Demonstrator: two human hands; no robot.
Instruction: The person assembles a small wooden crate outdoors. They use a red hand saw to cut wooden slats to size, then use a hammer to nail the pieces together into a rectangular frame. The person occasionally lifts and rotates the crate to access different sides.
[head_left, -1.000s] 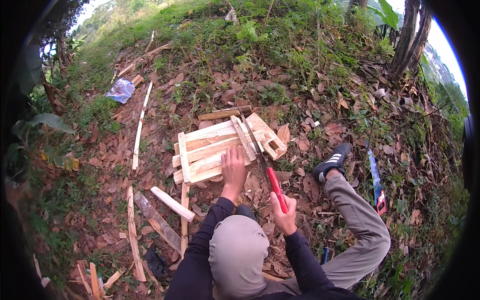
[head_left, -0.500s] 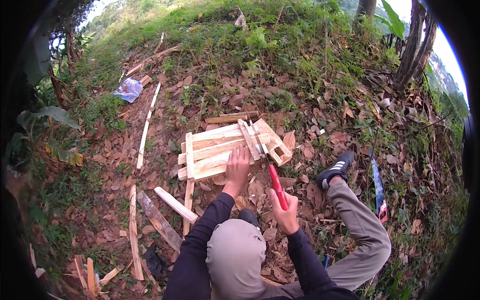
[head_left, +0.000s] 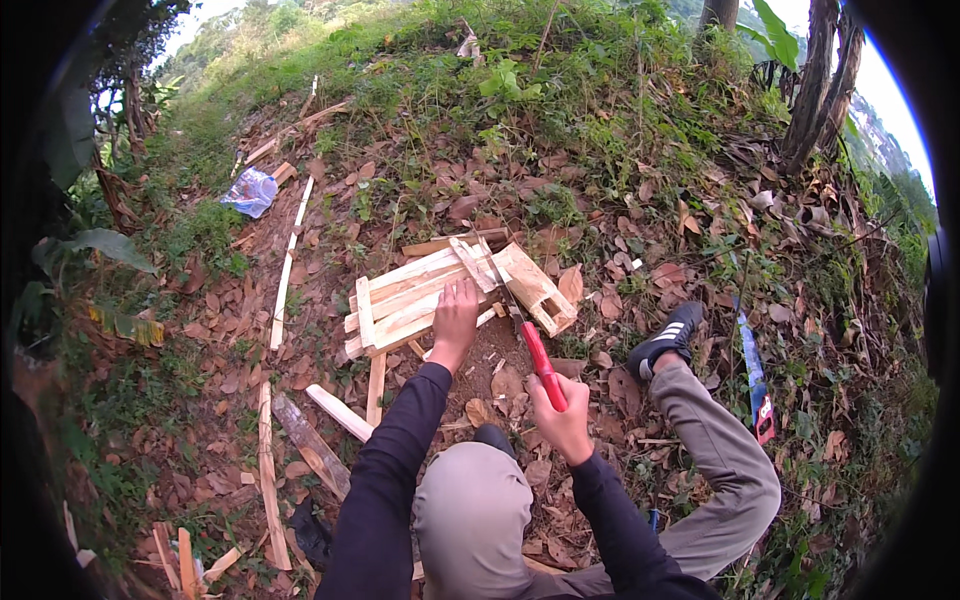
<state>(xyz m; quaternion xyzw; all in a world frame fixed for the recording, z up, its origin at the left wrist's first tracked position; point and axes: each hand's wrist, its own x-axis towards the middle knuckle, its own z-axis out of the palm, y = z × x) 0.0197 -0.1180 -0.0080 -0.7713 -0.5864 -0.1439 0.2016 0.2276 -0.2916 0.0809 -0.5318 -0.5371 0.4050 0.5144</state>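
Near the middle of the ground is a slatted wooden panel [head_left: 405, 298], pale planks joined by a cross strip at each end. My left hand [head_left: 456, 315] grips its near edge beside the right cross strip [head_left: 472, 264]; the thumb is hidden. My right hand [head_left: 562, 418] is closed around the red handle of a handsaw [head_left: 538, 358]. Its thin blade points away from me, along the panel's right end. Just right of the blade lies a wooden block [head_left: 535, 285] with a rectangular hole at its near end.
A second saw [head_left: 753, 375] with a bluish blade lies beyond my right shoe [head_left: 668, 338]. Loose wood strips [head_left: 290, 262], an offcut [head_left: 338, 410] and a crumpled clear plastic bag [head_left: 251, 192] lie to the left. Dry leaves cover the sloping ground; tree trunks [head_left: 822, 95] stand at the far right.
The panel has shifted slightly and its near edge looks raised, showing wood pieces beneath. My left hand has gone from lying on top to its edge. The saw has moved slightly left and nearer.
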